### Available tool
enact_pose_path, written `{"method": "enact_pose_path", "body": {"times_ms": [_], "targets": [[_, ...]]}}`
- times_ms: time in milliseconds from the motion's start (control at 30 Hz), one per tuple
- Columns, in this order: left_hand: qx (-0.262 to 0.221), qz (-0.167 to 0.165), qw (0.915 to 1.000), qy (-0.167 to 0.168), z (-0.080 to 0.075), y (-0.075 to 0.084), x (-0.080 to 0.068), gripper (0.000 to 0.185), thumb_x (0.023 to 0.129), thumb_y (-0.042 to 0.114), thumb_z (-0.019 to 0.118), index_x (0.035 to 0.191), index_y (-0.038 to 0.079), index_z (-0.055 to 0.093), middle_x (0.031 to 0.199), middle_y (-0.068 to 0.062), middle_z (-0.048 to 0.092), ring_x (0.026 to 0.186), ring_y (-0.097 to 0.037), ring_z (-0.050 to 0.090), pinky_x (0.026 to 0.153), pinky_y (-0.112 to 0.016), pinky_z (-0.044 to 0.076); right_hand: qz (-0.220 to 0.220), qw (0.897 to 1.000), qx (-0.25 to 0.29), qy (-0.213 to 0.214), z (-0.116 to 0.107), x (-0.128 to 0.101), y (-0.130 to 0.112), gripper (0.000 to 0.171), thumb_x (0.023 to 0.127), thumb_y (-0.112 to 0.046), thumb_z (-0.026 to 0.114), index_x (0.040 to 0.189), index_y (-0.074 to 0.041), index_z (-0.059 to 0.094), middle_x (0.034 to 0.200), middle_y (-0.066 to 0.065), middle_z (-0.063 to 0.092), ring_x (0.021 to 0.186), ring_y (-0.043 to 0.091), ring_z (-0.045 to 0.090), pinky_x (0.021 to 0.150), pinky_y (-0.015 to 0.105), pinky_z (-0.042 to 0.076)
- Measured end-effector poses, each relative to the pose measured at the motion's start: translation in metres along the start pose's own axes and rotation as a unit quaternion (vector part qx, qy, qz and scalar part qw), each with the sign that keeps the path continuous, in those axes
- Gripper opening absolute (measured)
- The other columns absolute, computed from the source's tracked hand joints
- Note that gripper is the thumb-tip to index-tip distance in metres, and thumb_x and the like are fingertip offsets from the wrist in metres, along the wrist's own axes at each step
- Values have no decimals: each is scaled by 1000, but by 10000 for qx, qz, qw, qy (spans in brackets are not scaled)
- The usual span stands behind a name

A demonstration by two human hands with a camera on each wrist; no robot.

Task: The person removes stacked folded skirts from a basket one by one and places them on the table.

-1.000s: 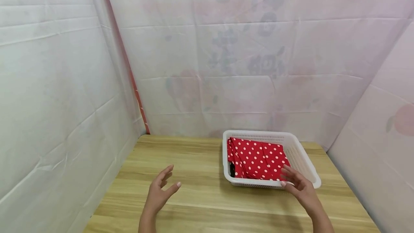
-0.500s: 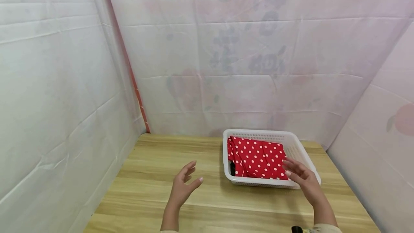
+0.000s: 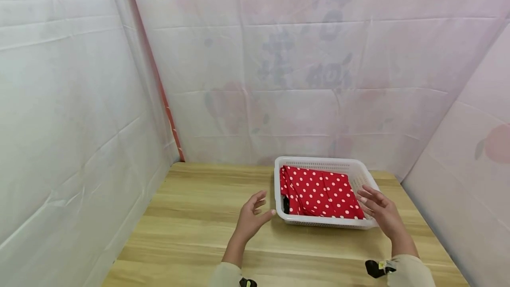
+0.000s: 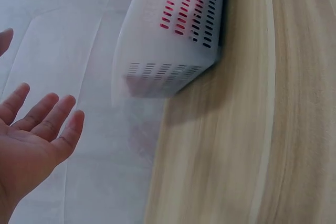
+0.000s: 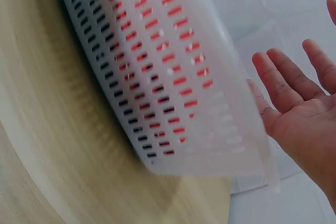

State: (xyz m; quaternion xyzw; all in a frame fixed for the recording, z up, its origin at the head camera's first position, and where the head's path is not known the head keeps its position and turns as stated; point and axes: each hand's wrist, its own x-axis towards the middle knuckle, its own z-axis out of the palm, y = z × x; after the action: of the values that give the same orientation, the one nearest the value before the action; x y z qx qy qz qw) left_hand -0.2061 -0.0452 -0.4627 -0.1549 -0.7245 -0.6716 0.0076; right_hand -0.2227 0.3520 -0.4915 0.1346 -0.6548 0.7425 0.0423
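A white slotted plastic basket (image 3: 360,176) sits on the wooden table at the back right, with a folded red cloth with white dots (image 3: 318,191) inside it. My left hand (image 3: 252,217) hovers open just left of the basket's near left corner, palm toward it. My right hand (image 3: 380,214) is open at the basket's near right corner, fingers spread over the rim; contact is unclear. The left wrist view shows the basket (image 4: 173,35) and my open left hand (image 4: 31,140) apart from it. In the right wrist view the basket (image 5: 168,77) is close to my open right hand (image 5: 299,103).
The wooden table (image 3: 191,229) is enclosed by pale sheet walls at the left, back and right. A small dark item (image 3: 285,203) shows at the basket's left inner side under the cloth. Bare wood lies left of the basket.
Both hands have moved forward and to the right, the left one from mid-table up to the basket's left side, the right one along the basket's right corner. The basket has not moved.
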Motion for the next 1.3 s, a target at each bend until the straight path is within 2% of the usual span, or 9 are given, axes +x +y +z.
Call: {"method": "enact_pose_path", "body": {"times_ms": [100,233,367,567,667,767,967,1133,1300], "targets": [[16,-39,10000,-12,5,-2,7,57,82,12,70,133,1,47,130,-16,49,115,-35,48,92,-53,38,107,9999,126,21,-5,-1,2,40,96,2,44,127,-22,55,113,-8,62,100,4,59,79,20,48],[-168,-121,9997,-99,12,-4,19,56,83,12,69,133,1,47,131,-16,49,117,-38,45,94,-54,36,492,9981,-239,296,-10,4,3,36,95,-4,50,127,-21,53,110,-13,61,98,1,58,78,20,49],[-330,-377,9986,-191,22,-4,31,61,84,19,69,136,1,43,133,-18,45,120,-41,41,95,-50,37,1106,9884,-929,477,-15,15,0,47,95,-15,55,138,-8,39,107,-18,58,95,-3,56,78,22,49],[-84,-921,9954,-244,40,-37,58,73,82,33,70,142,7,36,140,-21,37,124,-37,39,93,-45,42,2116,9594,-1846,266,-23,38,-3,67,98,-32,46,142,9,17,132,25,44,103,13,57,85,35,48],[-26,-1109,9930,-398,46,-44,67,75,82,32,70,142,7,33,139,-22,36,124,-37,39,93,-46,41,2443,9482,-2020,184,-24,45,-3,70,97,-36,46,141,10,18,135,30,38,109,27,54,87,41,47],[-81,-1283,9906,-467,51,-44,72,76,83,30,70,142,2,31,136,-22,40,121,-37,42,93,-47,41,2682,9442,-1910,102,-24,49,-4,74,96,-39,47,141,11,16,131,28,42,110,33,52,89,45,44],[181,-1697,9840,-507,62,-39,81,78,82,31,70,141,-2,31,133,-19,42,118,-32,43,95,-50,38,3271,9338,-1421,270,-24,57,-1,67,96,-36,48,137,10,21,116,23,50,97,28,55,87,48,44],[357,-2152,9742,-585,71,-38,81,78,81,30,71,139,-5,32,135,-19,40,120,-34,39,97,-50,34,3694,9202,-1231,397,-21,61,8,64,95,-35,48,131,10,20,117,28,38,99,35,45,85,49,42],[-131,-2300,9712,-601,79,-45,82,79,81,29,71,140,-4,31,137,-20,37,121,-35,39,97,-51,35,3908,9115,-1223,383,-15,61,18,74,93,-37,50,137,10,15,123,33,33,105,42,44,87,52,42]]}}
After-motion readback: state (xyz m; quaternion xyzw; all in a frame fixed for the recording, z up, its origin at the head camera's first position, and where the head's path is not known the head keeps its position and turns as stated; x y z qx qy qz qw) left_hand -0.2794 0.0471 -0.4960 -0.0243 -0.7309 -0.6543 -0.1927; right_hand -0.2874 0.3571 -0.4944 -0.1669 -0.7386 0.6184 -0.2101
